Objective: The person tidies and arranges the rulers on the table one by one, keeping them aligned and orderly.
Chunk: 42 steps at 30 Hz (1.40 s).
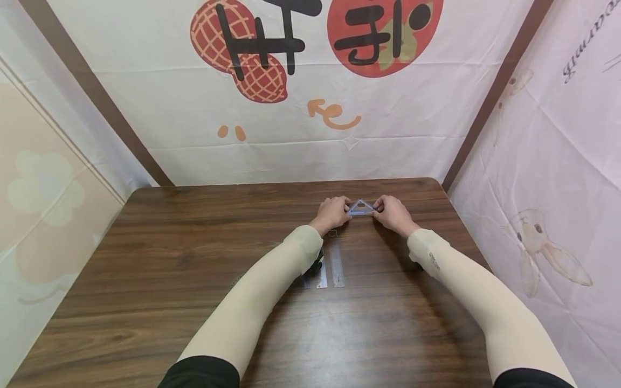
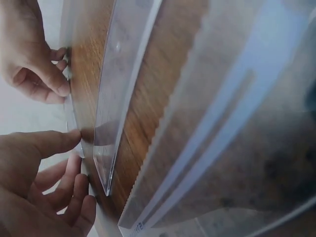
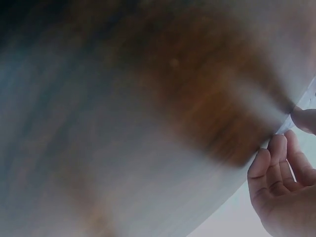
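Observation:
A clear, blue-tinted set square (image 1: pixel 360 212) is held near the far edge of the table, its peak pointing away from me. My left hand (image 1: pixel 332 212) pinches its left corner between thumb and fingers. At the opposite corner, my right hand (image 1: pixel 392 213) pinches it the same way. In the left wrist view the set square shows only as a thin strip between the hands. Closer to me lies a clear straight ruler (image 1: pixel 337 264), beside a second ruler (image 1: pixel 322 277) partly hidden by my left forearm.
A bluish clear piece (image 1: pixel 306 281) shows beside the rulers, mostly covered by the left sleeve. The brown wooden table (image 1: pixel 184 258) meets a printed white cloth wall (image 1: pixel 291 161) at the back. More cloth hangs at both sides.

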Tool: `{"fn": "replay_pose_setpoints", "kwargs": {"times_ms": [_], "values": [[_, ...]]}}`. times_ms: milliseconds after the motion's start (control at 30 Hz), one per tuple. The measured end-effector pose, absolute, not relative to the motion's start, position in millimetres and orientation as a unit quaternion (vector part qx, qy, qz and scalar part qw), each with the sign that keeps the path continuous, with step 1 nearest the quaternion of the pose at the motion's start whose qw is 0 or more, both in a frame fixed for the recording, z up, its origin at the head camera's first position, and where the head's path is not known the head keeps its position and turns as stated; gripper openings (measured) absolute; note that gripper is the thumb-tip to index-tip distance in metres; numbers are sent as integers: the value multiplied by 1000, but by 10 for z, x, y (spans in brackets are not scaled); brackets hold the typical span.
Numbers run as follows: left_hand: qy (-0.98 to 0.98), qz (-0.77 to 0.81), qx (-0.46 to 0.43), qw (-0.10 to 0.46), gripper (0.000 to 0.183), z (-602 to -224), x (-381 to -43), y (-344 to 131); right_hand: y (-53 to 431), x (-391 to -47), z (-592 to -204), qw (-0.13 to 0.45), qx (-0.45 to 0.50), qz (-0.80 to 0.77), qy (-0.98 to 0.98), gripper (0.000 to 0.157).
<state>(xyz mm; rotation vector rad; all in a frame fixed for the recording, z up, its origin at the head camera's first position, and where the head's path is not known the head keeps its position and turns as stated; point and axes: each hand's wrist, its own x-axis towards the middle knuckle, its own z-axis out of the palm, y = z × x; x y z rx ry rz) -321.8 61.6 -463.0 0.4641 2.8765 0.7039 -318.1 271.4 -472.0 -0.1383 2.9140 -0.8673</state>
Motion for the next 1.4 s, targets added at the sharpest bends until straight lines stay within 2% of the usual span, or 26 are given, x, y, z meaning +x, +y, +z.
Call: {"fn": "replay_pose_setpoints", "kwargs": {"times_ms": [167, 700, 1133, 1400], "values": [[959, 224, 156, 71, 40, -4642, -3204, 630, 2708, -3181, -4729, 51, -43, -282, 957, 23], [953, 259, 145, 54, 37, -4686, -3193, 604, 2691, -3137, -4722, 34, -49, -276, 959, 22], [954, 242, 172, 39, 33, -4686, -3178, 607, 2738, -3113, -4738, 54, -64, -302, 950, 30], [955, 234, 176, 39, 33, -4651, -3129, 598, 2779, -3106, -4745, 51, -66, -301, 950, 29]]}}
